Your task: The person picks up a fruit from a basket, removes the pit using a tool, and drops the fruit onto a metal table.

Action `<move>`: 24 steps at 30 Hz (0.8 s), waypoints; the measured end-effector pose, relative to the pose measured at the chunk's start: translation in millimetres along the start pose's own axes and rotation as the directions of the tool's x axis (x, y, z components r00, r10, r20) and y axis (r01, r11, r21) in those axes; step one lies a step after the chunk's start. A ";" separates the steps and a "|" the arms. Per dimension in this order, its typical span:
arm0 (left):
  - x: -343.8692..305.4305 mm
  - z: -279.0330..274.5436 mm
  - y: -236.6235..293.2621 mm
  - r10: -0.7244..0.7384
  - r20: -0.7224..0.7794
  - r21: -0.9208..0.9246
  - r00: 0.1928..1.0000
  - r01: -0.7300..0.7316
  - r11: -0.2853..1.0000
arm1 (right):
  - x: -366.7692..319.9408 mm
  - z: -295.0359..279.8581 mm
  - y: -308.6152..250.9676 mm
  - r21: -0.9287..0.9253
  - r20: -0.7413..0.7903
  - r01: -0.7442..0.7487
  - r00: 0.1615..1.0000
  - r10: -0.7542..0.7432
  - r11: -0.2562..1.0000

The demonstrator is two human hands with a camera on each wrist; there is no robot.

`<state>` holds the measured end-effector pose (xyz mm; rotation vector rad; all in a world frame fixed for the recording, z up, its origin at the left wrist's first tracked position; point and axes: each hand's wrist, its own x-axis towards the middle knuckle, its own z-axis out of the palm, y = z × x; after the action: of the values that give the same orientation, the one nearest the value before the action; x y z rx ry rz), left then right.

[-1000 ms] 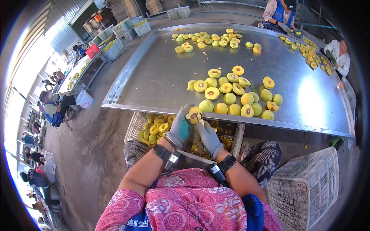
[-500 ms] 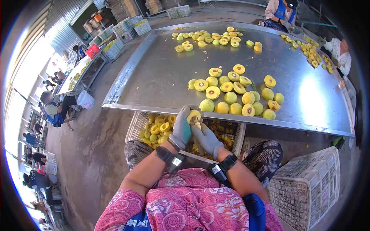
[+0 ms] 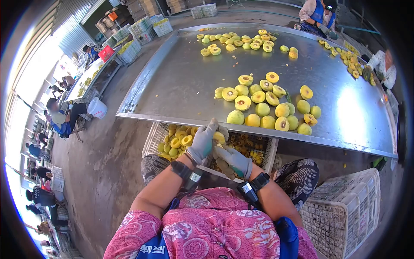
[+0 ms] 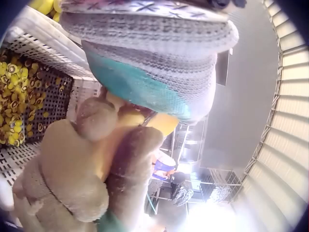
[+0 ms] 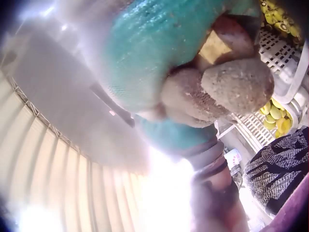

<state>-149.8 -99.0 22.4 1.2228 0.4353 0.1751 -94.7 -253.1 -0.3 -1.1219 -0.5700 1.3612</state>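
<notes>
In the head view my gloved left hand (image 3: 202,141) holds a yellow peach half (image 3: 219,137) just off the table's near edge. My gloved right hand (image 3: 235,160) is close against it from the right, fingers curled. A small tool (image 5: 215,47) with a pale, wood-like end shows among the right hand's fingers in the right wrist view; its working end is hidden. Yellow flesh (image 4: 167,124) shows between the gloves in the left wrist view. Whole and halved peaches (image 3: 263,108) lie on the metal table (image 3: 181,86) beyond the hands.
A white crate (image 3: 148,144) below the hands holds peach halves (image 3: 179,141) on the left and darker scraps (image 3: 248,144) on the right. Another crate (image 3: 340,211) stands at the right. More peaches (image 3: 241,41) lie at the far side, and people (image 3: 319,19) work around the table.
The peach half has turned: its cut face with the brown pit hollow showed earlier, now mostly a yellow side shows. The right hand has rolled and shifted slightly. The head view has moved a little.
</notes>
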 end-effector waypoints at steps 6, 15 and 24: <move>-8.8 -4.1 -5.3 0.065 -0.011 0.018 0.998 -0.065 0.998 | 3.1 -0.8 12.4 0.395 0.279 -0.209 0.955 0.100 0.894; -17.1 -20.2 -12.6 -0.052 0.050 -0.373 0.997 0.067 0.925 | 18.2 -1.0 30.1 0.587 0.522 -0.362 0.853 0.004 0.724; -4.6 -71.0 -13.7 0.035 -0.215 -0.594 0.976 -0.159 0.789 | 7.9 4.3 33.7 0.631 0.543 -0.392 0.840 -0.019 0.670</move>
<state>-184.7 -43.6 -8.7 0.5849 0.4375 0.4903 -112.7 -249.7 -30.1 -0.1407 -0.2117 1.8668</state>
